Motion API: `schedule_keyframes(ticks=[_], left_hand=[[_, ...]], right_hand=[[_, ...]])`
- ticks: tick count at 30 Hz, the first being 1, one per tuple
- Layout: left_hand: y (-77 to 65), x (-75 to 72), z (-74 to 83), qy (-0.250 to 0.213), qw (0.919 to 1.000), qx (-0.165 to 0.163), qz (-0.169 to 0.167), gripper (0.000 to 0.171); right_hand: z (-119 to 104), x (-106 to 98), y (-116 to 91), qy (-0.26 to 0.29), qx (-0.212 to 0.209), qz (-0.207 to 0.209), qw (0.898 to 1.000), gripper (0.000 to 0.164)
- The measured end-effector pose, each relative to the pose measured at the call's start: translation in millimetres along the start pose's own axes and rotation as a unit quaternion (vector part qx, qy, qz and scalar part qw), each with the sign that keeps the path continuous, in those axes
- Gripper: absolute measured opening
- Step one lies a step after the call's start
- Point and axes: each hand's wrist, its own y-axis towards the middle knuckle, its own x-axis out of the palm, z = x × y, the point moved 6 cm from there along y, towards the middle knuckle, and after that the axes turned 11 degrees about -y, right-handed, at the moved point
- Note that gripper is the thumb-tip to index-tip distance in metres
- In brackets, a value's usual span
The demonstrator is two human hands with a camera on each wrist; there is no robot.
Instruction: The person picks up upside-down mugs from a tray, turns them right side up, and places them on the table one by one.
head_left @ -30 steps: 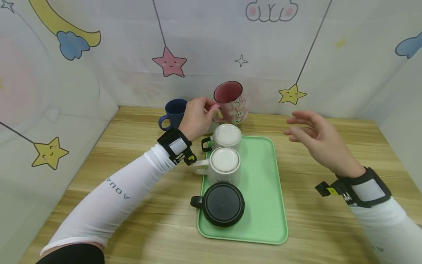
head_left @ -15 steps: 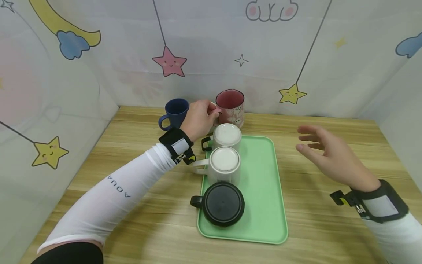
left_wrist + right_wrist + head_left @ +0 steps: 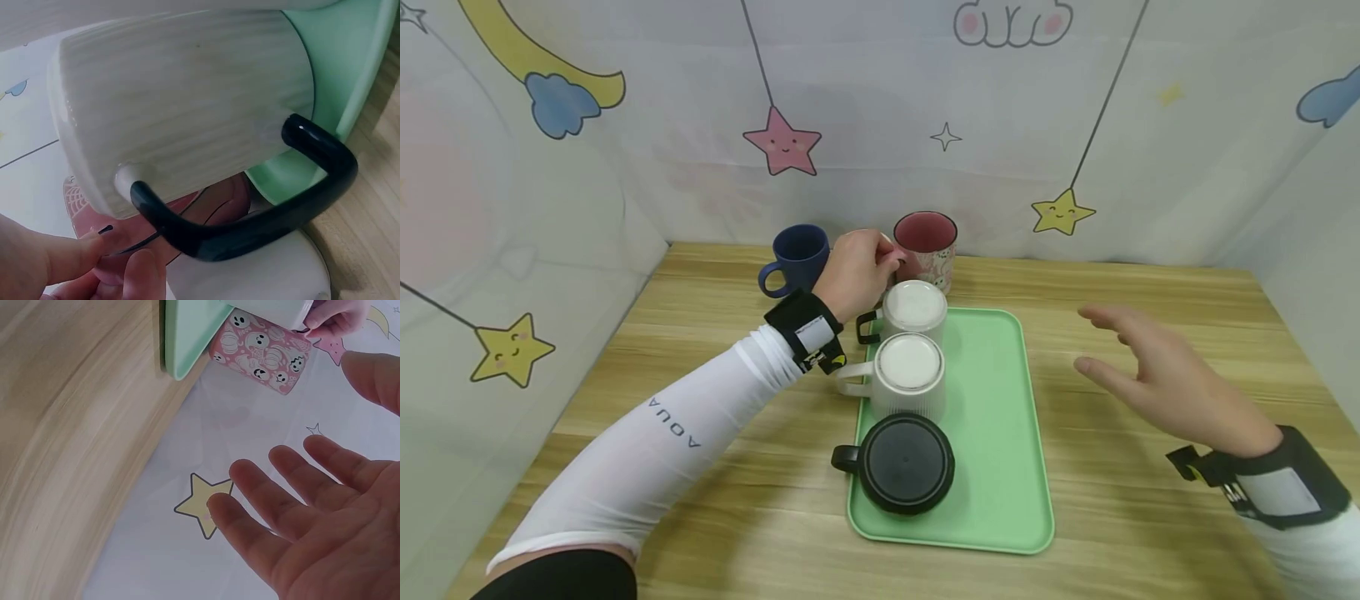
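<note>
My left hand (image 3: 856, 271) pinches the handle of a pink mug (image 3: 928, 250) printed with ghosts and pumpkins. The mug is upright, mouth up, just behind the green tray (image 3: 1000, 417). In the left wrist view, thumb and fingers meet on the pink handle, partly behind the black handle of an upside-down white mug (image 3: 181, 106). My right hand (image 3: 1180, 379) is held out to the right of the tray, fingers extended and thumb apart, holding nothing. The right wrist view shows its palm (image 3: 337, 550) and the pink mug beyond.
Along the tray's left side, an upside-down white ribbed mug (image 3: 910, 379) and a black mug (image 3: 906, 462) line up. A blue mug (image 3: 803, 254) stands upright left of my left hand. Another white cup (image 3: 250, 269) sits beside the pink mug. A patterned curtain (image 3: 865, 100) hangs behind.
The pink mug has come down from a tilt to upright behind the tray, with my left hand still on its handle. My right hand has drawn back rightward and toward me, opening wider.
</note>
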Motion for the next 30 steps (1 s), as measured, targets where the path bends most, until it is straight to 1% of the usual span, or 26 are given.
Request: schedule_keyframes(ticks=[7,12,18,23,28,30], left_hand=[[1.9,1.5,1.6,0.016,0.9997,0.019,0.001,0.018],[2.8,3.2,2.1,0.021,0.9992,0.033,0.000,0.018],[4.0,5.2,0.4,0.020,0.9993,0.029,-0.007,0.017],[4.8,6.6,0.0,0.017,0.9994,0.026,-0.013,0.018],[4.2,8.0,-0.7,0.006,0.9996,0.011,-0.025,0.021],[3.8,8.0,-0.6,0.004,0.9995,0.014,-0.029,0.022]], right_hand=[[0,5,-2,-0.007,0.011,-0.014,1.000,0.065],[1,6,-5,-0.007,-0.002,-0.013,1.000,0.066],[1,7,-8,-0.024,-0.020,-0.010,0.999,0.069],[2,10,-9,-0.030,-0.015,-0.021,0.999,0.071],[3,14,-10,-0.035,-0.023,-0.028,0.999,0.073],[3,15,-11,-0.034,-0.024,-0.028,0.999,0.073]])
